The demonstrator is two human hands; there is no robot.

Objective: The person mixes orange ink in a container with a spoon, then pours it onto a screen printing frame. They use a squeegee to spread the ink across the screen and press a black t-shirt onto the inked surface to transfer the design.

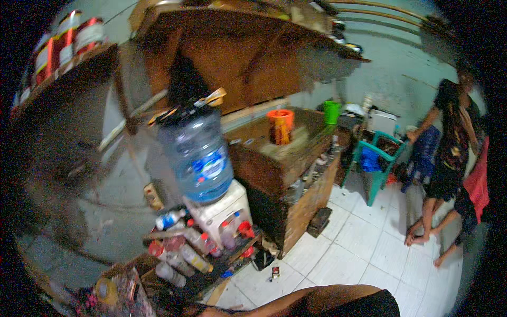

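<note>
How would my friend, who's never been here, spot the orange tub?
Find the big blue water jug on the white dispenser. Right of it is a brown wooden cabinet, with the orange tub on top. That tub is bright orange, while its neighbour, the container farther right, is green.

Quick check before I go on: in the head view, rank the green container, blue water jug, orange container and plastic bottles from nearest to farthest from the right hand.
From the right hand, at the lower edge:
1. Plastic bottles, just ahead.
2. Blue water jug, on the white dispenser.
3. Orange container, ahead-right on the wooden cabinet.
4. Green container, by the cabinet's far end.
</note>
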